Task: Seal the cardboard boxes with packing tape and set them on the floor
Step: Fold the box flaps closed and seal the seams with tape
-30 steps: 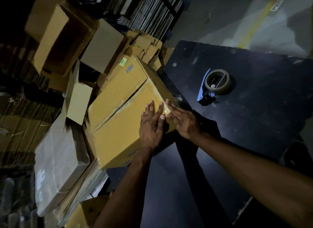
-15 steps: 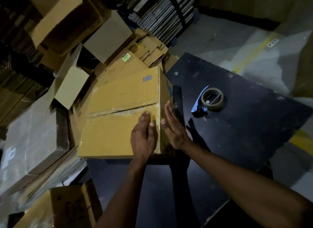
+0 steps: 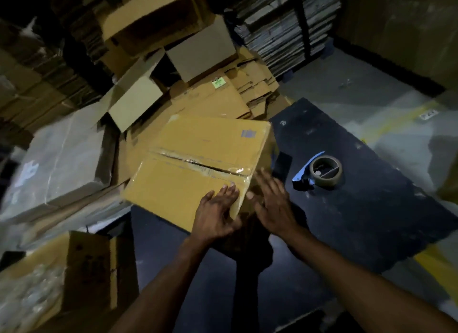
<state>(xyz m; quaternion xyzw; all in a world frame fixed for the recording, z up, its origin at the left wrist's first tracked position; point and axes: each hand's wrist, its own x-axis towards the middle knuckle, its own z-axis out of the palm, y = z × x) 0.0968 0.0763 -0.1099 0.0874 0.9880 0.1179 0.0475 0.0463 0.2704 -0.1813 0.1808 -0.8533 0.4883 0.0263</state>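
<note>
A yellow-brown cardboard box (image 3: 198,166) with clear tape along its centre seam lies at the left edge of the black table (image 3: 359,209), hanging partly over it. My left hand (image 3: 215,213) rests flat on the box's top near corner, fingers straight. My right hand (image 3: 272,201) presses with straight fingers against the box's right side face. A roll of brown packing tape in a blue dispenser (image 3: 322,171) lies on the table to the right of the box, apart from both hands.
Open and flattened cardboard boxes (image 3: 138,97) pile up left of and behind the table. A plastic-wrapped bundle (image 3: 57,164) lies at the left. Another carton (image 3: 81,268) stands at the lower left. Stacked flat cardboard (image 3: 285,28) fills the back. Grey floor with a yellow line (image 3: 396,119) is at the right.
The box has turned and slid leftward over the table's edge. Both hands followed it, staying on its near right corner with fingers straight.
</note>
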